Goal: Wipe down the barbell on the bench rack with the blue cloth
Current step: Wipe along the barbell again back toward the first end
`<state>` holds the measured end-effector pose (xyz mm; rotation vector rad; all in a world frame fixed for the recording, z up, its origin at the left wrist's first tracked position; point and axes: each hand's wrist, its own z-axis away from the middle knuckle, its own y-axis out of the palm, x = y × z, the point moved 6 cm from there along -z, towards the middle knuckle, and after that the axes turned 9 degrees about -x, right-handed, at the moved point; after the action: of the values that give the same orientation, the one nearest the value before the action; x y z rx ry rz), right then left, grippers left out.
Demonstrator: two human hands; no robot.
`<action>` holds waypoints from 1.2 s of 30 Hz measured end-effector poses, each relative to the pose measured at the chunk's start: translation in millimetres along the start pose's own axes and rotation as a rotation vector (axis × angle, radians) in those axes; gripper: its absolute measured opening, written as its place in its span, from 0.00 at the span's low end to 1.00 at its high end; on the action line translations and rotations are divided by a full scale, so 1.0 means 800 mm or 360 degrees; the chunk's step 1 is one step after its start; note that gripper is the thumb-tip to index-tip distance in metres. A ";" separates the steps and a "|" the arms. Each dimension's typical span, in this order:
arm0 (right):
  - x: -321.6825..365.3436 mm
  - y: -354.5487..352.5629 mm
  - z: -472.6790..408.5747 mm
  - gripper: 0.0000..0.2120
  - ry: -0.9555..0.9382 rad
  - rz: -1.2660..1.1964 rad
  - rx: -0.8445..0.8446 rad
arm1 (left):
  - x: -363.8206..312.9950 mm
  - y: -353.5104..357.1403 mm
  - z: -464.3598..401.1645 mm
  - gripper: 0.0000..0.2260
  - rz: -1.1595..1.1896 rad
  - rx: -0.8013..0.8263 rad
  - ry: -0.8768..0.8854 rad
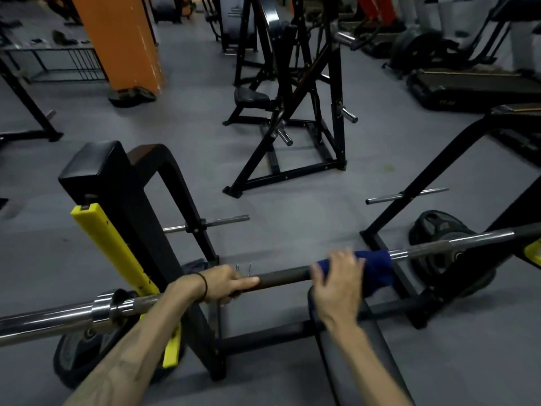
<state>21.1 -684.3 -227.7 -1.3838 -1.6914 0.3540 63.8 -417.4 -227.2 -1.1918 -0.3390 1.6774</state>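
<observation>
Barbell [281, 278]: lies across the rack, running from the lower left up to the right; chrome sleeve at the left end, dark shaft in the middle, chrome again towards the right.
Cloth [377, 269]: blue, draped over the bar right of centre, folds hanging down on the near side and a strip trailing below the right hand.
Left hand [224, 284]: curled round the dark shaft just right of the left upright, forefinger stretched along the bar; a dark band sits on the wrist.
Right hand [336, 284]: laid on the cloth over the bar, fingers spread and fairly straight, blurred; it presses on the cloth, and I cannot tell whether the thumb hooks under.
Rack [137, 206]: black upright at the left with a yellow guard [114, 250] on its face; a second black frame at the right carries the bar's far end.
Bench [360, 356]: dark pad below the right forearm, running towards the lower edge.
Plates [439, 232]: one dark plate lies on the floor near the right frame; another sits low at the left, under the chrome sleeve.
Floor [292, 206]: grey, with other black machines well beyond the rack.
</observation>
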 end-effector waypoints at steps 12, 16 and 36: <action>0.002 0.003 0.023 0.33 -0.0027 -0.0063 0.0047 | 0.000 0.016 0.052 0.31 -0.0900 -0.1451 0.0378; 0.078 0.024 0.066 0.35 -0.0466 -0.0239 0.0348 | -0.006 0.014 0.056 0.32 -0.0917 -0.1517 0.0367; 0.037 0.005 0.041 0.36 -0.0017 -0.0284 0.0127 | -0.010 0.019 0.058 0.30 -0.0842 -0.1514 0.0283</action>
<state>-0.4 -646.6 -235.6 -1.1651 -1.7753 0.3240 17.1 -417.1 -211.6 -1.7047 -1.3077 0.9141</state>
